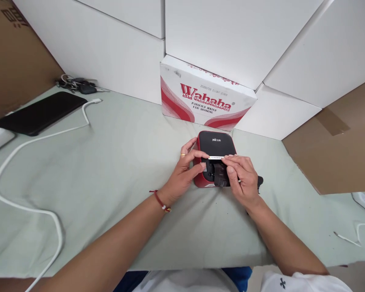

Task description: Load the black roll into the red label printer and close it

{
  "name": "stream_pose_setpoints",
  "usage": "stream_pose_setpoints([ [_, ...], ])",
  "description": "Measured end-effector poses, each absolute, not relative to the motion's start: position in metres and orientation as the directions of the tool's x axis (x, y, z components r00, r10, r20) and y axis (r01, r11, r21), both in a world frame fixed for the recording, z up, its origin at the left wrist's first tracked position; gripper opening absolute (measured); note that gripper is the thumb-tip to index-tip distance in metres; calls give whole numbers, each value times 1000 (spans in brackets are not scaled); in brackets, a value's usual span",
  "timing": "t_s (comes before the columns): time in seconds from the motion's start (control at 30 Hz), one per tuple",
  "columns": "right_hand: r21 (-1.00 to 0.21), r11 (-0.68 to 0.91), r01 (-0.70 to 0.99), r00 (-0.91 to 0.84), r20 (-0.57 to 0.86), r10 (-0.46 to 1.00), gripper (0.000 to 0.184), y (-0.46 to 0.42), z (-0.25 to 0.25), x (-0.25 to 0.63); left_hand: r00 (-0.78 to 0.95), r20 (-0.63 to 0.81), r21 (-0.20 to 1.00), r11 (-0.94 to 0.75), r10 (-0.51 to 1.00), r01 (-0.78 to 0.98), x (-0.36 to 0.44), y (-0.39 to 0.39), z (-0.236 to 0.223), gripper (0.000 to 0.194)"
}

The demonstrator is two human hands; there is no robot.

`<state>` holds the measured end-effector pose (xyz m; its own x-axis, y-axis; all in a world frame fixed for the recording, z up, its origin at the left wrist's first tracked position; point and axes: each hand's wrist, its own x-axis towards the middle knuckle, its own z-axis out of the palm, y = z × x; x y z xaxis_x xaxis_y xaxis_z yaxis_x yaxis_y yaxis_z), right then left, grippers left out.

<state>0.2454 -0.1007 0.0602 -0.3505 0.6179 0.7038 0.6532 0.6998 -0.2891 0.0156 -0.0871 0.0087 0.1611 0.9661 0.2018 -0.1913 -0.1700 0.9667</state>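
Note:
A small red and black box (218,146) with rounded corners and a pale logo stands on the cloth before me. Along its front upper edge runs a narrow white printed strip (216,157); whether it is loose or fixed there I cannot tell. My left hand (187,170) is curled round the box's left side, index fingertip at the strip's left end and thumb near a small greyish patch (204,166). Pressed together, the fingertips of my right hand (241,176) are at the strip's right end. A dark glossy piece (221,175) hangs below the strip, partly hidden.
Behind the box leans a Wahaha water carton (207,95) against white panels (213,36). On the left lie a black phone (41,111), keys (77,84) and a white cable (27,209). Something black (260,182) shows beyond my right hand. Another cable (348,238) lies far right.

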Motion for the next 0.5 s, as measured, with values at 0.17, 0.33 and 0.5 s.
stream_pose_setpoints([
  [0.17, -258, 721, 644, -383, 707, 594, 34, -114, 59, 247, 127, 115, 945, -69, 985, -320, 19, -84, 5, 87],
  [0.33, -135, 808, 574, -487, 737, 469, 32, -120, 61, 247, 142, 110, 934, -53, 984, -354, 24, -85, 8, 101],
  [0.5, -150, 849, 507, -528, 725, 443, 24, -116, 78, 242, 161, 106, 910, -30, 981, -413, 28, -86, 11, 94],
])
